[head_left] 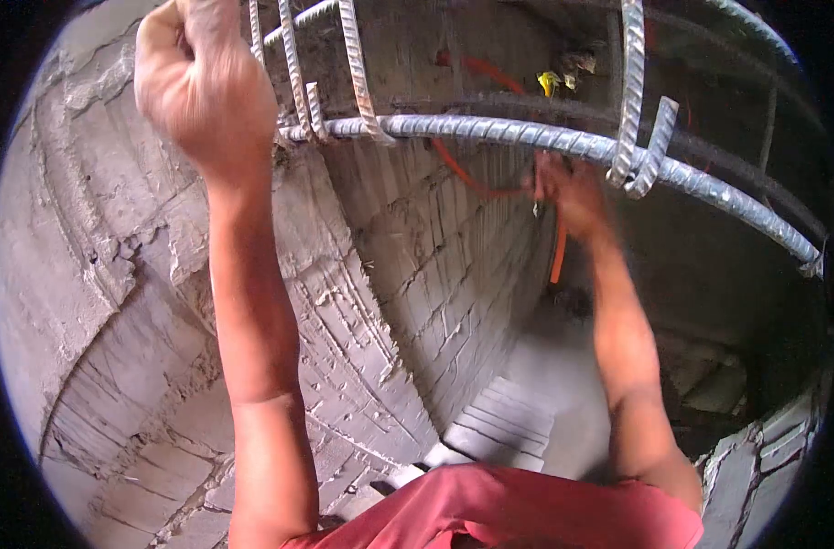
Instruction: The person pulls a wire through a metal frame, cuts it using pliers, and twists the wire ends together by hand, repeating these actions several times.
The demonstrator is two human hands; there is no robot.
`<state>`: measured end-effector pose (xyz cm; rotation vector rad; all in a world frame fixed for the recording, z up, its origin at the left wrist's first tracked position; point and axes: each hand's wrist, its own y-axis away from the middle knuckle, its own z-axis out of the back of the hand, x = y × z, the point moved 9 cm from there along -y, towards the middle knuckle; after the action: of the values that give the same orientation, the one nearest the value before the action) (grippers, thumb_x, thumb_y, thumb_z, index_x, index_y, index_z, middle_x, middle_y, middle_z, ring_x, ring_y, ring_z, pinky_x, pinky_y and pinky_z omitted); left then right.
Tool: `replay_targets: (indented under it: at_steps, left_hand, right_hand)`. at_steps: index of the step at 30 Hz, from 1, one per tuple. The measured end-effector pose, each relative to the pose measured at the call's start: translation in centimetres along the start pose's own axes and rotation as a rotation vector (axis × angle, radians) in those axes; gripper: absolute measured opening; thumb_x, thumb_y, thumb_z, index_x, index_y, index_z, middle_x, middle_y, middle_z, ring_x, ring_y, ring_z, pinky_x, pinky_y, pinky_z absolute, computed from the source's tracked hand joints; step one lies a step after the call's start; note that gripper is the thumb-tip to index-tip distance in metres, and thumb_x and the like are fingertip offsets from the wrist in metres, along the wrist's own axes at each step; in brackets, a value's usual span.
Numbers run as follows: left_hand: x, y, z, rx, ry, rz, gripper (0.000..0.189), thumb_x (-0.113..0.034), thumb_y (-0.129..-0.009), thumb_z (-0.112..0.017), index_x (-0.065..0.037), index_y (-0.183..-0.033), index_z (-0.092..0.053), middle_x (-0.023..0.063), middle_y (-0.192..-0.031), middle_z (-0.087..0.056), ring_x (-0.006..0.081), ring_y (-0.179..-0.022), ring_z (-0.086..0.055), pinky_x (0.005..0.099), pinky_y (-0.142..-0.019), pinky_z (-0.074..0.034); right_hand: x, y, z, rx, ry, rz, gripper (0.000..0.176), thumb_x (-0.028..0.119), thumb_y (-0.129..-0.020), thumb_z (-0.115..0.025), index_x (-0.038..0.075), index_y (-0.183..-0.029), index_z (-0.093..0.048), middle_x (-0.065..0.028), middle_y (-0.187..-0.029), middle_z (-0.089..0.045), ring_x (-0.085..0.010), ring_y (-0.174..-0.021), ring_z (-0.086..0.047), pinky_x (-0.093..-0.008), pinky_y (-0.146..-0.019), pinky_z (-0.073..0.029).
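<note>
My left hand [206, 87] is raised at the upper left with its fingers curled into a fist, close to the end of a ribbed steel bar [499, 130]. Whatever lies inside that fist is hidden. Beneath the same bar, my right hand [571, 194] reaches forward, its fingers bent but smeared by motion; I cannot tell if it grips anything. An orange strip [559, 245] hangs just below the right fingers. To their left, an orange-red cable [463, 174] curves down from the bar. Bent steel stirrups [629, 87] hook around the bar on the right, others [354, 69] on the left.
A rough block wall [444, 247] with mortar smears runs below the bar. Cracked plaster [87, 201] covers the left side. Small yellow scraps [550, 84] show beyond the bar. Stacked grey blocks [501, 423] lie far below, and broken masonry [756, 467] sits at lower right.
</note>
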<state>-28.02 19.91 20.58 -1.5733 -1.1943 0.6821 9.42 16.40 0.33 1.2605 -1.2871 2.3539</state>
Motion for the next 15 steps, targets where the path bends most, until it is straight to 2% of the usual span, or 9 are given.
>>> replay_targets:
  at_steps: [2,3,4,6,7,10,12,14,15]
  left_hand:
    - [1.5,-1.4,0.4,0.036,-0.325,-0.215,0.03,-0.03,-0.096,-0.065,0.0,-0.093,-0.063,0.0041,-0.07,-0.06,0.0094,-0.061,-0.054,0.0228,-0.054,-0.043]
    - [7.8,-2.5,1.2,-0.02,0.233,0.128,0.024,-0.02,-0.098,-0.06,-0.006,-0.08,-0.055,-0.0031,-0.072,-0.052,0.0045,-0.064,-0.045,0.019,-0.057,-0.037]
    - [1.7,-0.7,-2.2,0.125,-0.1,-0.017,0.027,-0.019,-0.097,-0.063,-0.009,-0.076,-0.049,-0.0051,-0.07,-0.047,0.0037,-0.065,-0.042,0.0214,-0.056,-0.035]
    - [4.7,-0.8,-2.2,0.175,-0.23,-0.045,0.027,-0.019,-0.097,-0.064,-0.009,-0.076,-0.049,-0.0049,-0.069,-0.046,0.0038,-0.065,-0.04,0.0234,-0.055,-0.035]
    - [4.8,-0.2,-2.7,0.147,-0.304,0.033,0.026,-0.019,-0.096,-0.064,-0.008,-0.078,-0.05,-0.0044,-0.07,-0.047,0.0044,-0.064,-0.041,0.0244,-0.055,-0.035]
    - [2.9,0.9,-3.6,0.128,-0.392,0.07,0.025,-0.019,-0.096,-0.065,-0.006,-0.079,-0.051,-0.0037,-0.071,-0.049,0.0049,-0.063,-0.043,0.0253,-0.053,-0.036]
    - [4.8,0.2,-3.4,0.119,-0.281,0.099,0.024,-0.021,-0.094,-0.067,-0.005,-0.084,-0.054,-0.0018,-0.072,-0.053,0.0066,-0.062,-0.046,0.0276,-0.053,-0.038]
    - [3.3,-0.4,-2.9,0.049,-0.554,0.006,0.032,-0.024,-0.091,-0.072,-0.001,-0.106,-0.055,0.0054,-0.073,-0.061,0.0127,-0.065,-0.054,0.0314,-0.059,-0.045]
    - [2.4,-0.9,-3.3,0.071,-0.812,-0.135,0.039,-0.038,-0.093,-0.067,0.001,-0.092,-0.067,0.0099,-0.077,-0.068,0.018,-0.071,-0.064,0.0301,-0.066,-0.05]
  right_hand:
    - [-3.5,4.7,-5.2,0.064,-0.839,-0.127,0.045,0.026,-0.097,-0.055,-0.004,-0.131,-0.052,-0.0104,-0.094,-0.069,-0.023,-0.077,-0.067,-0.0391,-0.072,-0.058]
    - [-3.8,7.3,-7.1,0.155,-0.846,-0.13,0.046,0.025,-0.095,-0.056,-0.002,-0.131,-0.053,-0.0084,-0.088,-0.065,-0.02,-0.076,-0.065,-0.0375,-0.071,-0.058]
    - [-3.7,9.4,-8.7,0.248,-0.852,-0.128,0.046,0.025,-0.093,-0.058,-0.001,-0.131,-0.053,-0.0064,-0.082,-0.062,-0.0169,-0.076,-0.063,-0.036,-0.071,-0.058]
    - [-1.7,11.6,-9.8,0.266,-1.007,-0.017,0.05,0.023,-0.093,-0.051,-0.007,-0.132,-0.051,-0.007,-0.082,-0.061,-0.015,-0.074,-0.062,-0.0352,-0.07,-0.057]
    - [0.2,11.8,-9.5,0.279,-0.996,0.049,0.051,0.021,-0.093,-0.046,-0.008,-0.134,-0.049,-0.0066,-0.081,-0.06,-0.0147,-0.075,-0.061,-0.0323,-0.072,-0.055]
    - [4.7,9.6,-7.9,0.301,-0.907,0.167,0.051,0.021,-0.094,-0.046,-0.008,-0.136,-0.046,-0.0074,-0.082,-0.06,-0.0151,-0.078,-0.061,-0.0294,-0.075,-0.051]
    - [6.6,7.4,-7.0,0.3,-0.926,0.232,0.044,0.022,-0.097,-0.046,-0.007,-0.131,-0.049,-0.0084,-0.085,-0.061,-0.0154,-0.081,-0.061,-0.0289,-0.077,-0.049]
    - [8.3,5.7,-6.7,0.319,-0.963,0.216,0.028,0.03,-0.1,-0.047,0.003,-0.102,-0.053,-0.005,-0.085,-0.057,-0.0175,-0.086,-0.06,-0.0316,-0.079,-0.05]
    - [8.7,5.0,-6.6,0.327,-0.977,0.229,0.029,0.032,-0.1,-0.048,0.003,-0.101,-0.053,-0.0041,-0.083,-0.056,-0.0179,-0.086,-0.061,-0.0326,-0.079,-0.05]
